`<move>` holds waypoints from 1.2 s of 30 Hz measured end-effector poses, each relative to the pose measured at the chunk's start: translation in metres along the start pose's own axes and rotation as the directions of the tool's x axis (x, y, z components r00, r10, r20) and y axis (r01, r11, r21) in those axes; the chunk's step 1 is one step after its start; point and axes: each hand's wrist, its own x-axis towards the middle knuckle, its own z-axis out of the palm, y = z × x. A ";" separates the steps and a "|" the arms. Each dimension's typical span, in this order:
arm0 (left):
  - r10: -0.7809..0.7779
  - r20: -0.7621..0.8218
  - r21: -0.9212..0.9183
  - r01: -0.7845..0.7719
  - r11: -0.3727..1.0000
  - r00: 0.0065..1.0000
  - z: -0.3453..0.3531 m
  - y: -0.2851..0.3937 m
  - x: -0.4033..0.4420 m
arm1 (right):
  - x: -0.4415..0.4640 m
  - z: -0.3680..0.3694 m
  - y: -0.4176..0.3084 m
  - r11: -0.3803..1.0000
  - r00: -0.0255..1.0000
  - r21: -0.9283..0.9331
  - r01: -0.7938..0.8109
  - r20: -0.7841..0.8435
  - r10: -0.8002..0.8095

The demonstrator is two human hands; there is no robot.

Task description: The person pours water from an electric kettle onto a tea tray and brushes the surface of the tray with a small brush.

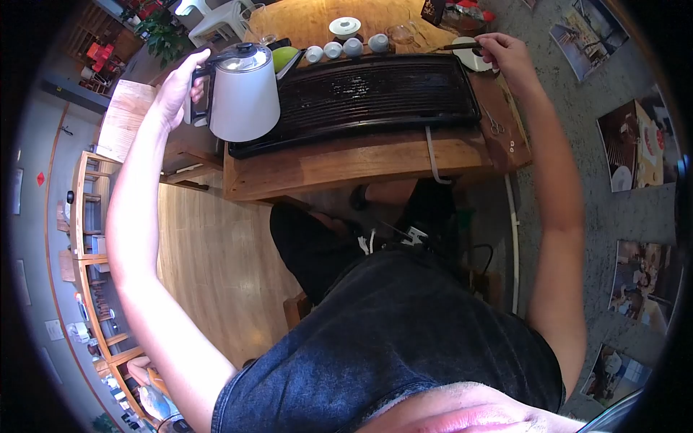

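Note:
My left hand [177, 88] is wrapped round the black handle of a white electric kettle [247, 107] with a shiny lid and black knob. The kettle stands out in front of the left end of a dark slatted tea tray [368, 92]. At the far right corner, my right hand [511, 59] pinches a thin dark stick-like tool [462, 46], its tip pointing left. Below that tool is a white dish [473, 60], partly hidden by the hand. Several small white cups [353, 47] line the tray's far edge, with a white lidded bowl [345, 27] behind them.
A green object [284, 59] lies beside the kettle. Scissors [495, 125] rest on the wooden table [325, 167] right of the tray. A pale hose [432, 153] hangs over the front edge. A glass vessel [401, 34] stands at the back, and a photo-hung wall [556, 115] is close on the right.

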 end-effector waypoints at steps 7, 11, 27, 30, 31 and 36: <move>0.024 -0.048 0.187 -0.014 0.982 0.999 0.004 0.005 0.003 | -0.010 0.006 0.007 0.993 0.995 -0.063 -0.101 0.010 0.102; 0.040 0.002 0.213 -0.040 0.976 0.999 0.004 0.006 0.003 | -0.007 0.021 0.015 0.997 0.991 -0.061 -0.040 0.128 0.048; 0.016 -0.059 0.270 0.001 0.963 0.998 0.006 0.005 0.006 | -0.014 0.092 -0.020 0.966 0.975 -0.252 0.055 0.223 0.002; 0.026 -0.094 0.257 -0.001 0.966 0.995 -0.003 -0.001 0.008 | -0.013 0.092 -0.019 0.959 0.974 -0.272 0.073 0.225 -0.010; 0.029 -0.083 0.269 -0.005 0.963 0.996 -0.008 -0.003 0.009 | -0.011 0.092 -0.017 0.961 0.974 -0.268 0.071 0.228 -0.009; 0.013 -0.126 0.262 0.021 0.965 0.992 -0.031 -0.010 0.004 | -0.006 0.103 -0.021 0.968 0.966 -0.239 0.072 0.257 -0.008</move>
